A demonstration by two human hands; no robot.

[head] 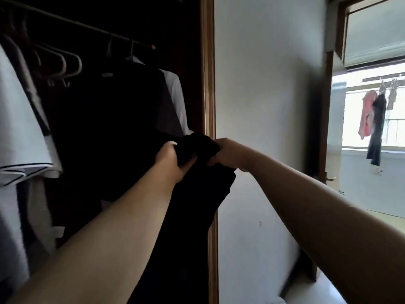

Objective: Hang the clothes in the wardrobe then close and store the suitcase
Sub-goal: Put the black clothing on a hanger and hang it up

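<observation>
- Centrally, both bare hands grip a bunched black garment (198, 150) held up in front of the open wardrobe (122, 23), level with its brown right door frame (209, 84)
- Left hand (173, 160): fingers curled shut around the left side of the bunched cloth, thumb pressed against the fabric
- Right hand (226, 153): fingers closed on the right side of the same bunch; the two hands sit close together, with the cloth between them
- Rest of the garment hangs straight down below the hands, between the forearms
- Hanging rail (87, 26) crosses the wardrobe's top; empty hangers (65, 64) hook over it at left
- Dark hung clothes (135, 102) and a white shirt (177, 99) hang just behind the hands; a white garment with dark stripes (24, 132) hangs at far left
- White wall (269, 106) right of the frame; laundry (372, 119) hangs outside the window at far right
</observation>
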